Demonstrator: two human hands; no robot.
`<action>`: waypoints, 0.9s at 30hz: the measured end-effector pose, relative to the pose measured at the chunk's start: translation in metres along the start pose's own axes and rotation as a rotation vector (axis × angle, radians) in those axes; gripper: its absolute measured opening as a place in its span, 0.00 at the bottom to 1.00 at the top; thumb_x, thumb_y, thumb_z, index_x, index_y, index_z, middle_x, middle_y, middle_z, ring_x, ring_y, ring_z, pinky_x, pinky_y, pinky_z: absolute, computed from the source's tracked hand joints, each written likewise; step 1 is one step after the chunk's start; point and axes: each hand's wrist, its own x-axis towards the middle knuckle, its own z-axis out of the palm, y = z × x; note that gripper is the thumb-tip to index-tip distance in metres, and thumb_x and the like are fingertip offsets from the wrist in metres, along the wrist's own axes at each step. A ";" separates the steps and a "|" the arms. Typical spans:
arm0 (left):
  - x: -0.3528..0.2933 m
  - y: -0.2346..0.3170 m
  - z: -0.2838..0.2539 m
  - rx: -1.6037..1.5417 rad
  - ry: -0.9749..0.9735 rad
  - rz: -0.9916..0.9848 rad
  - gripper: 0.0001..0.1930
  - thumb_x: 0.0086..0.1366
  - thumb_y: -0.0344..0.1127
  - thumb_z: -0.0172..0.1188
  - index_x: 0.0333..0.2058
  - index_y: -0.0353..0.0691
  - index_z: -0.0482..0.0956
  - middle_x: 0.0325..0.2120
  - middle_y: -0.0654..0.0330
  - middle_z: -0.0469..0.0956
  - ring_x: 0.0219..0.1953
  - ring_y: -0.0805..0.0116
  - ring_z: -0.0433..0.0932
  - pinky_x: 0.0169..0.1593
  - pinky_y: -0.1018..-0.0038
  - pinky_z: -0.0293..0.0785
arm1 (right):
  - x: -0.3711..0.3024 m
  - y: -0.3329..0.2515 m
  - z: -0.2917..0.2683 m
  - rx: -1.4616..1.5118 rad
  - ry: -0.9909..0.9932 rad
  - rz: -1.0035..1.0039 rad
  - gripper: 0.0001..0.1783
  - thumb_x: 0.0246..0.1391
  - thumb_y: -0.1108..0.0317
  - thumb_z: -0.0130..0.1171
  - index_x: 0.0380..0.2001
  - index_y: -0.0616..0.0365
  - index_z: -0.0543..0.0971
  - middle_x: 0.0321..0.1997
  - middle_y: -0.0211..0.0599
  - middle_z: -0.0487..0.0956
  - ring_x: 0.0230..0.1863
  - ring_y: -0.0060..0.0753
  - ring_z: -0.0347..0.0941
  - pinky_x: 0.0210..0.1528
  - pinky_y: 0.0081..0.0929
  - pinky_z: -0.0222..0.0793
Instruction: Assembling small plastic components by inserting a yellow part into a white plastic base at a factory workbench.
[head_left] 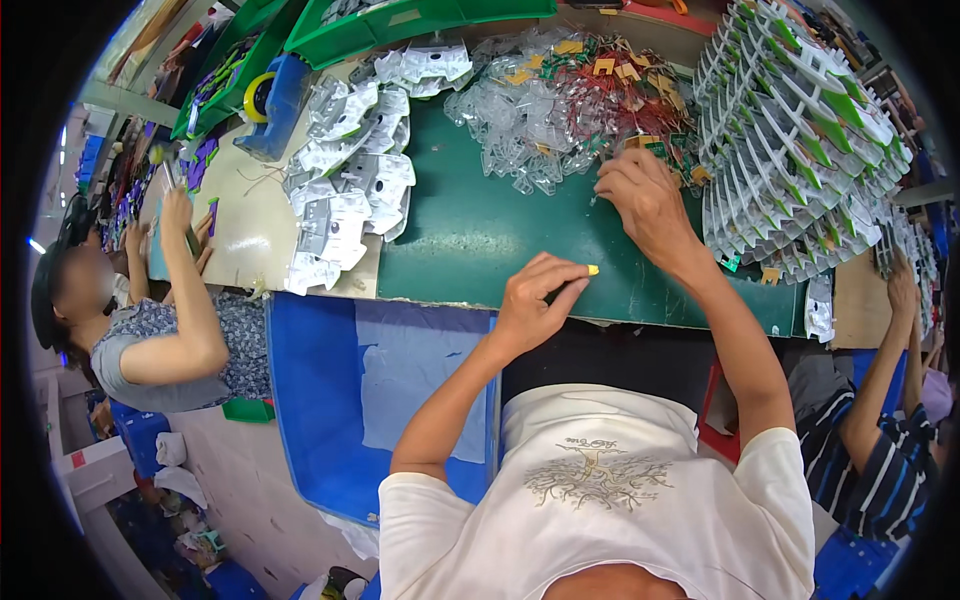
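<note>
Above the green work mat (460,240), my left hand (535,300) pinches a small yellow piece (593,270) between thumb and forefinger. Farther off and to the right, my right hand (650,205) reaches to the near edge of a heap, its fingers curled downward; whatever they grip is too small or hidden to name. That heap mixes clear plastic pieces (515,125) on its left with red wires (625,105) on its right. Small green and tan parts lie among the wires.
Tall stacks of grey-white shells with green edges (800,130) stand at right. More white-and-grey shells (345,185) lie left, beside a blue tape dispenser (283,105). A green tray (420,20) lines the back. A blue bin (305,400) sits below the bench. Co-workers (170,340) flank me on both sides.
</note>
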 end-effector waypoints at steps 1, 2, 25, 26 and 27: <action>0.000 -0.001 -0.001 -0.033 0.025 -0.026 0.09 0.59 0.21 0.65 0.39 0.34 0.85 0.32 0.56 0.84 0.33 0.67 0.81 0.38 0.75 0.75 | -0.002 -0.002 -0.002 0.086 0.006 0.008 0.07 0.49 0.78 0.60 0.32 0.58 0.77 0.37 0.38 0.76 0.45 0.43 0.72 0.46 0.40 0.67; 0.000 -0.001 -0.002 -0.085 0.036 -0.098 0.08 0.60 0.22 0.65 0.39 0.33 0.85 0.32 0.57 0.84 0.34 0.68 0.81 0.38 0.75 0.75 | -0.004 0.001 -0.002 0.090 0.003 0.011 0.07 0.49 0.78 0.60 0.32 0.58 0.77 0.37 0.38 0.76 0.45 0.43 0.72 0.46 0.40 0.67; -0.005 -0.002 -0.004 0.030 0.046 -0.030 0.06 0.60 0.22 0.64 0.36 0.33 0.84 0.31 0.55 0.84 0.32 0.61 0.80 0.37 0.71 0.75 | 0.201 0.050 -0.049 0.756 0.604 0.433 0.08 0.62 0.72 0.58 0.38 0.66 0.82 0.32 0.29 0.81 0.34 0.17 0.75 0.38 0.16 0.71; 0.000 -0.001 0.000 0.023 0.037 -0.010 0.06 0.60 0.22 0.64 0.36 0.33 0.84 0.31 0.55 0.84 0.32 0.61 0.80 0.37 0.71 0.75 | 0.199 0.048 -0.061 1.092 0.762 0.340 0.09 0.62 0.71 0.58 0.38 0.66 0.82 0.32 0.29 0.81 0.35 0.18 0.75 0.39 0.18 0.71; 0.002 0.001 0.002 0.011 0.035 0.006 0.06 0.59 0.21 0.64 0.36 0.33 0.84 0.31 0.54 0.83 0.32 0.60 0.80 0.37 0.71 0.75 | 0.199 0.044 -0.070 1.086 0.808 0.283 0.09 0.62 0.71 0.59 0.38 0.66 0.82 0.31 0.28 0.81 0.34 0.18 0.74 0.39 0.19 0.71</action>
